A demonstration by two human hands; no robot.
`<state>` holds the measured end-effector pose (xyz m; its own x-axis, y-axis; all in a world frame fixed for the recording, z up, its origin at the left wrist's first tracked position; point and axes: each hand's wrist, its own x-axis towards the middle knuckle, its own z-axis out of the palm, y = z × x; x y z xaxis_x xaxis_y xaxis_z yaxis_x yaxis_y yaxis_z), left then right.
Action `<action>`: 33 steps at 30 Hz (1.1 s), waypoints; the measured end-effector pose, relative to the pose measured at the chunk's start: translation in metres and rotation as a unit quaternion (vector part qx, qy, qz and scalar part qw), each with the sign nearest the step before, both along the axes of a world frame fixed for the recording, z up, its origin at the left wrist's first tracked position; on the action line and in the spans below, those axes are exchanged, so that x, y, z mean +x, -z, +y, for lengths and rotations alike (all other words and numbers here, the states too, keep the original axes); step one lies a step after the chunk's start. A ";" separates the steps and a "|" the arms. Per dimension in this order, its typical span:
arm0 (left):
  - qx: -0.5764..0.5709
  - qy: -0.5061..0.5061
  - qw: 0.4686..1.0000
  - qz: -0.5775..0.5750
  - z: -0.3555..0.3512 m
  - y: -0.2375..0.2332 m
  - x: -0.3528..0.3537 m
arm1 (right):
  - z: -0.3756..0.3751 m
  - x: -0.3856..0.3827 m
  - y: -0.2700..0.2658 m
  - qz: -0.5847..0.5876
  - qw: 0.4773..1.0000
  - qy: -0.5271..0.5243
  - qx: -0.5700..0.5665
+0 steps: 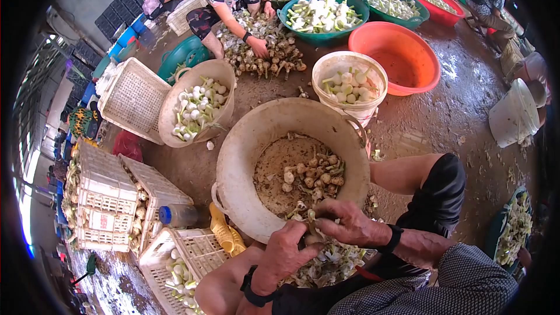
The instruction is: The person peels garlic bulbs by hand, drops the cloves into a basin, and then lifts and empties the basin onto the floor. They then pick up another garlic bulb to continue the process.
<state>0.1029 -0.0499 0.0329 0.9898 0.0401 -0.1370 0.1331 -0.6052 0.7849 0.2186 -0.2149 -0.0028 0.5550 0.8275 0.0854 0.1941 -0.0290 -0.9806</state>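
Note:
My left hand [286, 255] and my right hand [345, 221] are close together over the near rim of a large beige tub [233, 163]. Both hands have curled fingers around a small garlic bulb with a greenish stem [311, 219], partly hidden by the fingers. Unpeeled, brownish garlic bulbs [318, 178] lie on the right side of the tub's dirty bottom. Below my hands, a heap of pale peelings [332, 265] lies between my legs.
A beige basin [166, 118] and a white bucket [350, 64], both holding white bulbs, stand beyond the tub. An orange basin [402, 52] is at the back right. White crates [108, 198] stand left. Another person [230, 0] handles a garlic pile.

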 end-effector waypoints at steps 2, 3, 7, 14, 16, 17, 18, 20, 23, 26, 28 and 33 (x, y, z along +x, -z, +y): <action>-0.004 -0.003 1.000 0.011 -0.001 0.002 0.000 | 0.001 0.003 0.003 0.006 0.998 0.041 0.044; -0.008 -0.005 1.000 0.021 -0.001 0.003 -0.001 | 0.000 0.005 0.002 0.005 0.998 0.041 0.044; 0.000 0.004 1.000 0.025 0.000 0.007 -0.002 | -0.002 0.009 0.003 -0.009 0.999 0.002 0.037; 0.029 0.017 0.999 0.026 -0.002 0.006 -0.001 | -0.004 0.009 0.002 0.056 0.998 -0.002 0.029; 0.028 0.017 0.999 0.023 -0.002 0.007 -0.001 | -0.004 0.008 0.002 0.099 0.995 -0.007 0.022; 0.028 0.014 0.999 0.022 -0.003 0.007 -0.001 | -0.004 0.008 0.001 0.142 0.990 -0.011 0.015; 0.028 0.012 0.999 0.022 -0.003 0.007 -0.001 | -0.004 0.008 0.003 0.142 0.990 -0.011 0.016; 0.028 0.008 0.999 0.014 -0.004 0.009 -0.001 | -0.004 0.007 0.006 0.277 0.960 -0.026 0.035; 0.032 0.001 0.999 -0.001 -0.004 0.008 0.000 | -0.002 0.006 -0.003 0.359 0.933 -0.018 0.023; 0.038 -0.002 0.999 -0.005 -0.003 0.008 0.002 | 0.000 0.003 0.002 0.350 0.936 -0.029 0.034; 0.041 -0.004 0.999 -0.002 -0.004 0.009 0.002 | -0.001 0.002 0.003 0.337 0.940 -0.028 0.032; -0.004 -0.031 0.996 -0.088 -0.003 0.006 0.004 | -0.001 0.003 0.006 0.274 0.961 -0.022 0.013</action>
<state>0.1072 -0.0528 0.0272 0.9942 0.1011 0.0372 0.0304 -0.5944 0.8036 0.2213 -0.2161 -0.0086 0.4876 0.8523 -0.1892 -0.3510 -0.0071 -0.9364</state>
